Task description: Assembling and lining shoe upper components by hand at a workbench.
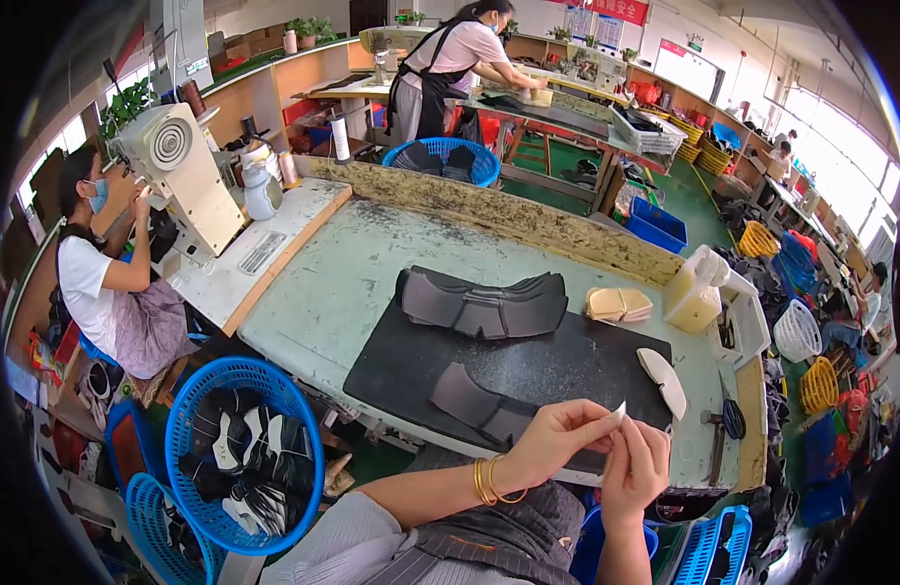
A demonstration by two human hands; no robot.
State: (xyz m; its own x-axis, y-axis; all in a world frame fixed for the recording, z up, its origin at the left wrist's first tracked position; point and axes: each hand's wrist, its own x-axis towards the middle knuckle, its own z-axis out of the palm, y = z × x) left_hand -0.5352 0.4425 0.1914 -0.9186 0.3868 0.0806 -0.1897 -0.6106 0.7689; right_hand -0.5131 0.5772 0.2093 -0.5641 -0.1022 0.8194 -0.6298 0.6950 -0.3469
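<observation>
Just beyond the table's near edge, my left hand [552,444] and my right hand [633,473] meet with their fingertips together. Between them they pinch a small pointed white piece [621,410], too small to name. Behind my left hand a dark, curved flat piece [481,405] lies on the black mat [586,356], partly covered by that hand. Farther back on the mat is a stack of similar dark cut pieces [484,307]. A rounded white piece [661,382] rests at the mat's right edge.
Right on the table [313,292] are a beige stack [618,304], a jug of yellowish liquid [691,297], scissors [731,417] and a hammer [716,450]. Blue baskets [308,497] hold shoe parts at lower left. One person sits by a sewing machine [182,175]; another stands behind.
</observation>
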